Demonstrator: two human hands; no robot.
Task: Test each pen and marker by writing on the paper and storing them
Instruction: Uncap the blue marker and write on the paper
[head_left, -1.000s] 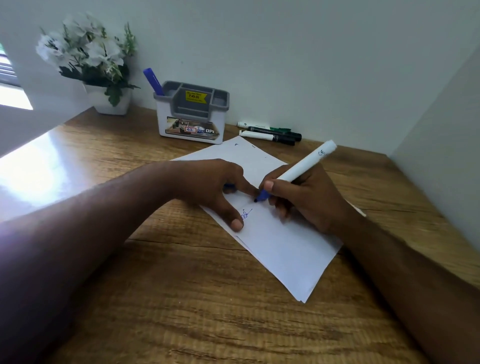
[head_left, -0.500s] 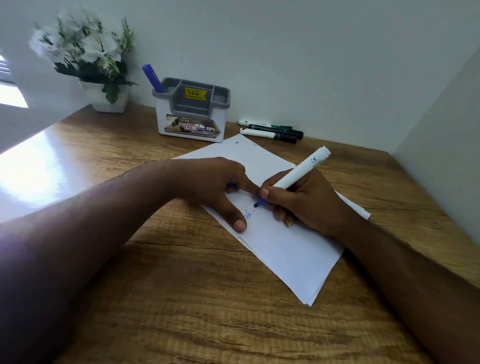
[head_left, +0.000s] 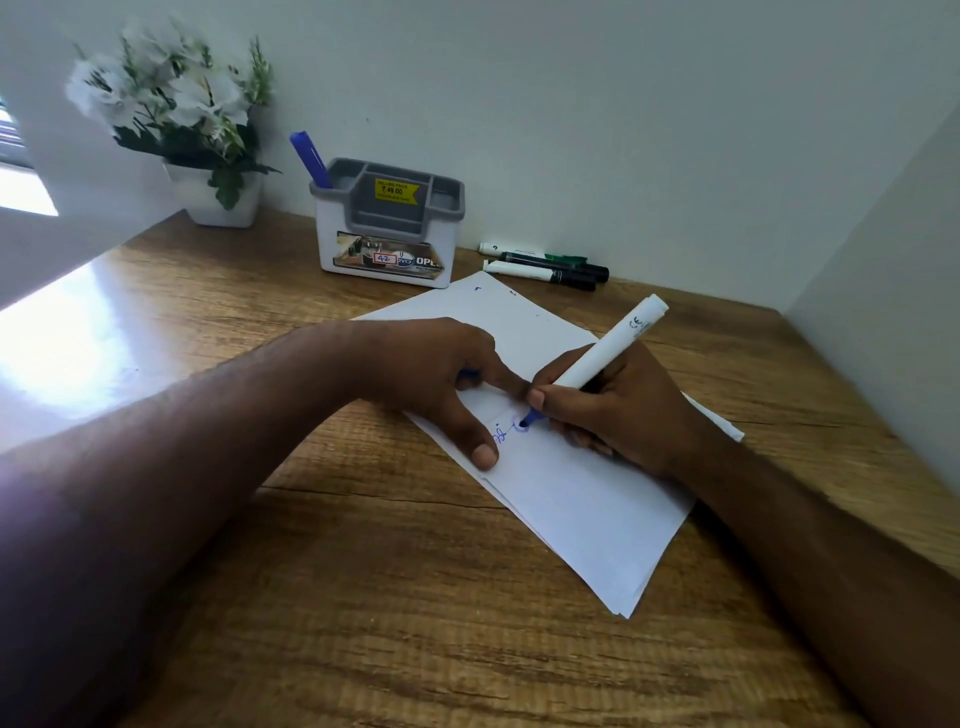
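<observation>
Smooth white cylinder, the marker (head_left: 597, 358), was pinched low on its barrel by the right grip (head_left: 618, 410). Its blue tip was down on the paper (head_left: 582, 499), and its long axis slanted up and away to the right, blunt tail toward the wall. A small round loop had joined the blue scribble since half a second before. Just left, the left grip (head_left: 431, 374) pressed thumb and forefinger on the thin sheets, its curled fingers tucking a blue piece (head_left: 469, 372). Grained wooden desk (head_left: 363, 571) lay beneath.

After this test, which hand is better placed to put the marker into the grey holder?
Right. The right hand grips the marker; the left hand presses the paper and seems to hold its blue cap.
</observation>
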